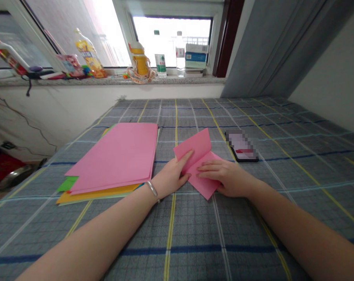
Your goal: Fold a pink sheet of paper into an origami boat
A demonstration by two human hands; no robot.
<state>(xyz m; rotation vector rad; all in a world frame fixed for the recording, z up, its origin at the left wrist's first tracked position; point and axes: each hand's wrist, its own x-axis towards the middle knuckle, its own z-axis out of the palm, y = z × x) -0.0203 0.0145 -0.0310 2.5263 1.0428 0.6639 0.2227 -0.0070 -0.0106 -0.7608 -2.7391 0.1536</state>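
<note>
A folded piece of pink paper (204,183) lies on the checked cloth, with a crease across its middle and its upper flap raised. My left hand (171,176), a silver bangle at its wrist, holds the paper's left side. Its index finger rests along the raised flap and the thumb sits near the lower edge; the other fingers are hidden. My right hand (231,177) lies on the right part of the paper, fingers stretched out flat and close together, covering the right corner. Left of my hands is a stack of paper sheets (118,156), pink on top, with green and orange edges showing beneath.
A phone (241,146) with a blurred screen lies beyond my right hand. Along the windowsill (106,80) stand a yellow drink bottle (89,54), an orange-lidded bottle (141,60), two clear bottles and stacked boxes (196,56). A grey curtain (270,47) hangs at the right.
</note>
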